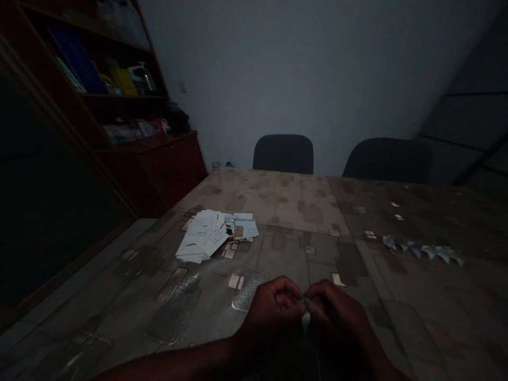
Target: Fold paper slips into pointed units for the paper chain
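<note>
Near the table's front edge, my left hand and my right hand meet at the fingertips. Both are closed in a pinch on a small white folded piece, which looks like paper and hangs down to a point between them. The fingers hide its upper part. To the left, beyond my hands, lies a loose pile of white printed papers. On the right side of the table, a row of several small white folded pieces stretches sideways.
The table has a patterned cover. Two dark chairs stand behind it, against a pale wall. A glass is at the far left corner. Shelves with assorted items and a red-brown cabinet are at the left.
</note>
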`<state>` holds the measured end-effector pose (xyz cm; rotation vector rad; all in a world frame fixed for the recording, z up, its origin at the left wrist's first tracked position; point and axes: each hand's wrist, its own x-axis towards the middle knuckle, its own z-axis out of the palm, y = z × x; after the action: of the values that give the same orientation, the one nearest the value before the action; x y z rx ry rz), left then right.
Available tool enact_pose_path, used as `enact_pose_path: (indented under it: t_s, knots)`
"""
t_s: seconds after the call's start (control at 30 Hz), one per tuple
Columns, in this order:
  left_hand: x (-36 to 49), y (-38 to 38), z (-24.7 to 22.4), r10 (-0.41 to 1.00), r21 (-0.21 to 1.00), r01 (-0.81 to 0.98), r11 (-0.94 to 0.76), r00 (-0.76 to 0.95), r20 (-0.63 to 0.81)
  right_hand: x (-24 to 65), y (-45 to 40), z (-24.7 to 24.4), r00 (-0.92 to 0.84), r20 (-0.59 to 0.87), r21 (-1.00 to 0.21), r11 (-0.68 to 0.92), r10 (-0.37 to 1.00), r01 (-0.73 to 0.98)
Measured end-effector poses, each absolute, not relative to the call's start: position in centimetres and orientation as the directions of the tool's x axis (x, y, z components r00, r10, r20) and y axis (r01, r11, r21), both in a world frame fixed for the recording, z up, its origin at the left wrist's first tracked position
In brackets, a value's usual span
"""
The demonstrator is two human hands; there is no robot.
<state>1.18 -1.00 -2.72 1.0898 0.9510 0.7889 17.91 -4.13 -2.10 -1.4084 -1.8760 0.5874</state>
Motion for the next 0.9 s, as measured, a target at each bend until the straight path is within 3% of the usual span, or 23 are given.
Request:
enact_pose_path:
  t_s: [0.17,0.37,0.6,0.77,0.9]
  knots:
    - [1.2,-1.1,-2.8,0.896,0.971,-0.035,0.236,0.395,-0.204,18.0,-4.0,-2.1,-0.26,0.422,-0.593,0.481,0.868,0.645]
    - [1.2,-1.2,-2.0,0.9,0.981,0.043,0.189,0.392,-0.19,17.7,-4.1,-2.4,-0.216,0.459,-0.563,0.47,0.862,0.68]
    - [1.2,-1.2,-2.2,0.87,0.959,-0.066,0.274,0.442,-0.218,17.8,-3.9,-2.8,-0.233,0.499,-0.54,0.51,0.835,0.67]
    - [1.2,-1.2,-2.3,0.923,0.991,-0.022,0.135,0.366,-0.118,18.2,-3.7,-2.8,-0.297,0.563,-0.461,0.592,0.771,0.661]
    - [1.1,-1.4,-2.2,0.936,0.997,0.012,0.079,0.344,-0.078,18.2,-3.7,-2.3,-0.307,0.576,-0.478,0.617,0.757,0.625]
